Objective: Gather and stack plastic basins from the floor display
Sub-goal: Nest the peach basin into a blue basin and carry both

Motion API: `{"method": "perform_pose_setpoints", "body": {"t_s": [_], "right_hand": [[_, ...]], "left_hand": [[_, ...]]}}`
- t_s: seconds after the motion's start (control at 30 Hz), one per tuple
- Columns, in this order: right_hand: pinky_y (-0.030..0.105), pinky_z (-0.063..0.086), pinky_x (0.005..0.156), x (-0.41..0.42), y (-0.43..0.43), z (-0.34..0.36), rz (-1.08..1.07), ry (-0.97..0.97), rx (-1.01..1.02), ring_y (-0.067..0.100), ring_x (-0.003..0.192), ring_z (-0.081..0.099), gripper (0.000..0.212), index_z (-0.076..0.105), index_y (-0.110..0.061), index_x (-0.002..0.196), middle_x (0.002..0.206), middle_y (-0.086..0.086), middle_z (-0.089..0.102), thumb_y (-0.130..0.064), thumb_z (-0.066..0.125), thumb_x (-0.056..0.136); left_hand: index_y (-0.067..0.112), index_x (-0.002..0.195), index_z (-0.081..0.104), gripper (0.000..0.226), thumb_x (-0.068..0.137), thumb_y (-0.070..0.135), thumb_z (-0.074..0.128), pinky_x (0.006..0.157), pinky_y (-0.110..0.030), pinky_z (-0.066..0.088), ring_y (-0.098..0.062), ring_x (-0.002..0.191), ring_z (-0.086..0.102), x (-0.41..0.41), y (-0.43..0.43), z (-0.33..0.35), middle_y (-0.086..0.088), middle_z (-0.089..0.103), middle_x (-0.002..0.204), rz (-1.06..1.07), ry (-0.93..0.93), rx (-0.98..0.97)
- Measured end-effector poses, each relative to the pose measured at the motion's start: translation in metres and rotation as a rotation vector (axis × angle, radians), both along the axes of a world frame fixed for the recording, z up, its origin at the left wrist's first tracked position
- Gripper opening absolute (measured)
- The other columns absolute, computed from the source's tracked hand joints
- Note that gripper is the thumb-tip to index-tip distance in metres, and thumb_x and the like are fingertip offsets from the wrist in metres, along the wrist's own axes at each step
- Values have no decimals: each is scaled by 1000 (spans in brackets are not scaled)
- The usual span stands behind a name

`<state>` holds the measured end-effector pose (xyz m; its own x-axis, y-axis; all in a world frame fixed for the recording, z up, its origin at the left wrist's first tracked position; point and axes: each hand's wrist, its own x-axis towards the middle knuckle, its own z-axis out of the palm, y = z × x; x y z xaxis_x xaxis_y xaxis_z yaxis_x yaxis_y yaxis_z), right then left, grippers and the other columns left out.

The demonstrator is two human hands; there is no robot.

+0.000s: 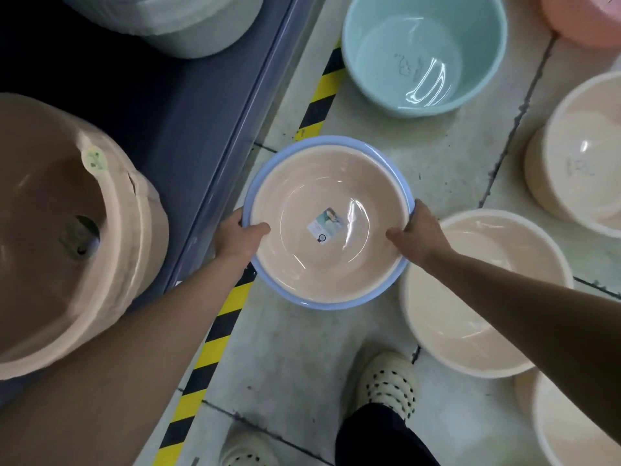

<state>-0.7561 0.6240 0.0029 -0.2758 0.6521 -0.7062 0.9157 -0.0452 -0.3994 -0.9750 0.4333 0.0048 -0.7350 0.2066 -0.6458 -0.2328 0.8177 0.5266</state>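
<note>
A: Hand status?
B: Your left hand (240, 235) and right hand (418, 235) grip opposite sides of the peach basin (322, 183), thumbs inside. It sits nested in the blue basin (319, 302).
A: Location?
B: Over the floor (447, 156), just beside a cream basin (470, 314).

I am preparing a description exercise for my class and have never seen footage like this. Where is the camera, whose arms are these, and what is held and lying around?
There is no machine here. The single picture comes from a camera worn on a person's head, looking down, so the bare arms are the wearer's own. The left hand and right hand grip opposite sides of a blue basin with a peach basin nested inside; a small label sits in its bottom. On the tiled floor stand a pale green basin and cream basins. At left, a wrapped stack of pinkish basins stands on a dark platform edged with striped tape.
</note>
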Motion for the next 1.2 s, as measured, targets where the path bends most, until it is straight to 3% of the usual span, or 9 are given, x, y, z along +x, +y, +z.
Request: {"method": "perform_pose_setpoints", "body": {"t_s": [0.1,0.2,0.37,0.5,0.6,0.7,0.87,1.07,1.2], "right_hand": [[45,40,102,0,-9,-11,14,11,22,33,126,39,60,49,-7,124,121,11,55,-32,64,71],[38,39,96,0,-16,-27,-18,22,65,30,126,36,48,50,-8,120,107,4,54,-20,67,77],[30,39,74,-13,-20,-33,-176,89,6,25,93,52,51,42,-10,132,103,1,53,-12,62,86],[31,46,72,-11,-30,-18,-330,175,-30,23,92,59,56,43,-16,135,92,-11,54,-9,62,83],[35,53,78,-1,-42,11,-414,264,-52,19,92,63,57,45,-22,133,95,-14,58,-9,62,80],[29,50,73,14,-54,55,-487,348,-54,8,89,61,58,44,-23,134,100,-12,59,-8,61,80],[36,52,82,57,-75,146,-621,370,-33,22,99,61,61,43,-22,138,115,1,61,-11,64,81],[18,49,50,142,-122,259,-835,388,13,18,94,64,61,47,-23,140,113,-2,62,-5,62,83],[23,50,72,213,-176,322,-993,416,69,10,97,63,71,46,-32,144,117,-9,64,-3,60,81]], "left_hand": [[19,96,69,19,79,9,69,58,-22,46,-13,71,60,-2,-7,-15,-1,69,88,-37,13,8],[15,102,69,23,79,11,72,63,-25,49,-21,79,62,-7,-14,-29,-3,70,92,-106,55,-2],[17,105,56,26,83,18,70,61,-27,43,-24,86,59,-5,-17,-39,-1,63,99,-149,65,-49],[14,103,53,28,83,18,72,71,-32,44,-27,89,60,-3,-25,-21,-4,61,99,-117,3,-95],[13,101,54,27,83,18,73,72,-31,44,-25,86,60,0,-36,13,-4,62,97,-116,21,-79],[14,103,52,30,82,20,73,77,-33,46,-25,89,59,11,-43,59,0,61,98,-151,78,-49],[18,103,52,26,84,23,69,71,-30,45,-14,78,60,41,-40,159,12,58,86,-189,125,32],[18,107,55,25,86,24,67,64,-28,41,-14,77,57,99,-31,267,14,55,84,-388,123,133],[20,114,54,30,87,24,66,73,-29,44,-20,88,59,155,-33,317,4,60,98,-601,73,190]]}}
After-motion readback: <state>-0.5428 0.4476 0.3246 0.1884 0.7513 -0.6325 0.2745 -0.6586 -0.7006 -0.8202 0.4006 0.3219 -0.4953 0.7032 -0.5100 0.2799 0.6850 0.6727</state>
